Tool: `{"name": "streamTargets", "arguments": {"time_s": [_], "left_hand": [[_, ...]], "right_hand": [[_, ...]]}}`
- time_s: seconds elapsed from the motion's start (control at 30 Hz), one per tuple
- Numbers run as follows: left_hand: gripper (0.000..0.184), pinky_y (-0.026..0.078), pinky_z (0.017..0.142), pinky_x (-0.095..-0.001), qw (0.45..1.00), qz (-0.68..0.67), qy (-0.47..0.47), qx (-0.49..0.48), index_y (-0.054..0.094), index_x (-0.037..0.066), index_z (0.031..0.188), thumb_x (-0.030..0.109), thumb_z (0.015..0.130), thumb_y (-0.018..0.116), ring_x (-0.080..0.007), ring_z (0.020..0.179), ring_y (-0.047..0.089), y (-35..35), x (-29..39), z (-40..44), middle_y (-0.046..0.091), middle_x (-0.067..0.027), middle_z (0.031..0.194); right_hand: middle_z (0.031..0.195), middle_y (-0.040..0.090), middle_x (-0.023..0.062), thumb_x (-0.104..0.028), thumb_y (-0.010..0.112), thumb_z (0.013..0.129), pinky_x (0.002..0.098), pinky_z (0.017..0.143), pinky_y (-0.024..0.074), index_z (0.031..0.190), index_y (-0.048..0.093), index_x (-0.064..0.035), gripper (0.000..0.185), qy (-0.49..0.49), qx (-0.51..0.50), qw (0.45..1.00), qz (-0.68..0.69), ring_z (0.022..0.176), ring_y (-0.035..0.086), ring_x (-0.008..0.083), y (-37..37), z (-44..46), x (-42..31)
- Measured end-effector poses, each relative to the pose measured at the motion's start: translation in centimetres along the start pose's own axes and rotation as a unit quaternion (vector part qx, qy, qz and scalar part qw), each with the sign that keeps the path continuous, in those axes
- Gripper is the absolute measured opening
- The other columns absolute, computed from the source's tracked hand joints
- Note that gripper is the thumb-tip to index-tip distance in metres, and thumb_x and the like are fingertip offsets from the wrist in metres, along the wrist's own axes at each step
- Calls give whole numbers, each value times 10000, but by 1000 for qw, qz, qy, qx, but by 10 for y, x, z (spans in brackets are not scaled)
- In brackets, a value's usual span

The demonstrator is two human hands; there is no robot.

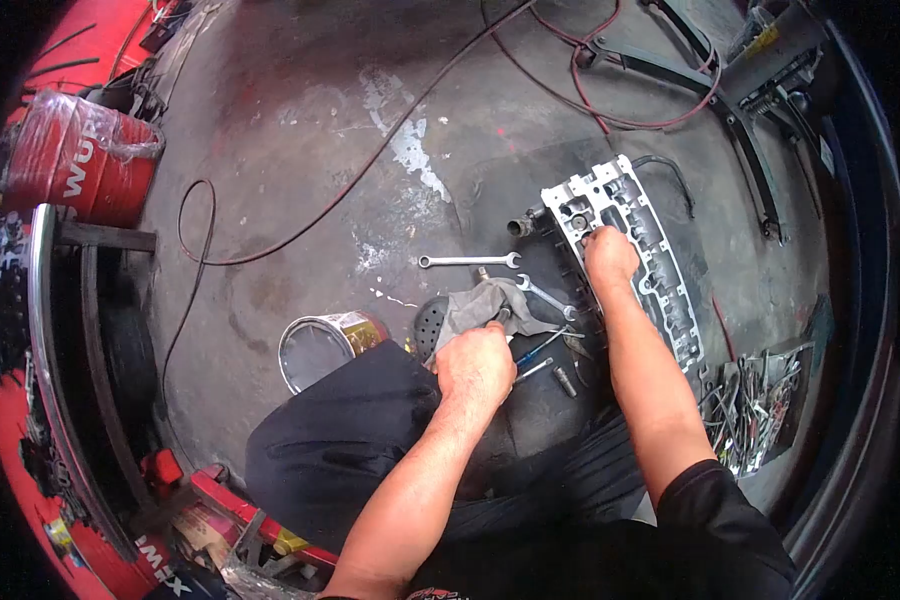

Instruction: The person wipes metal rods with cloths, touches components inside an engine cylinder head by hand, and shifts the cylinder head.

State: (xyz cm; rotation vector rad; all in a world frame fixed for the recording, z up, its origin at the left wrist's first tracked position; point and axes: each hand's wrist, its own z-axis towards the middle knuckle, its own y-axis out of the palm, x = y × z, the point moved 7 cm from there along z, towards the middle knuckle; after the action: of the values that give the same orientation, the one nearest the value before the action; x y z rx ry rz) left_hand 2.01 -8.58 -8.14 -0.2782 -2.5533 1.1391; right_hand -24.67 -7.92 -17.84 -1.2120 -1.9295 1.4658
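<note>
A silvery metal engine part (pixel 660 262), long and full of openings, lies on the floor at the right. My right hand (pixel 610 256) rests on its upper left portion, fingers bent down into it; what they hold, if anything, is hidden. My left hand (pixel 475 366) is closed above my knee, beside a grey rag (pixel 482 303), around something I cannot make out. Two wrenches lie near the rag, one level (pixel 470 261) and one slanted (pixel 547 297). Just right of my left hand are a blue-handled screwdriver (pixel 538 350) and a socket (pixel 564 380).
An open can (pixel 315 352) stands left of my knee. A tray of tools (pixel 760 405) sits at the lower right. A hose (pixel 370 160) winds across the floor. A stand's metal legs (pixel 740 130) are at the upper right, a red drum (pixel 85 160) at the left.
</note>
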Motion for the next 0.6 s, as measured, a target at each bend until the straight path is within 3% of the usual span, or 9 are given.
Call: {"name": "streamTargets", "arguments": {"time_s": [0.6], "left_hand": [[241, 546, 791, -450, 1000, -3, 18, 22, 694, 49, 987, 100, 763, 621, -339, 904, 702, 0, 5, 1, 715, -183, 907]], "right_hand": [[975, 727, 186, -227, 600, 842, 438, 820, 558, 932, 760, -63, 246, -37, 14, 999, -29, 930, 708, 349, 4, -1, -7]]}}
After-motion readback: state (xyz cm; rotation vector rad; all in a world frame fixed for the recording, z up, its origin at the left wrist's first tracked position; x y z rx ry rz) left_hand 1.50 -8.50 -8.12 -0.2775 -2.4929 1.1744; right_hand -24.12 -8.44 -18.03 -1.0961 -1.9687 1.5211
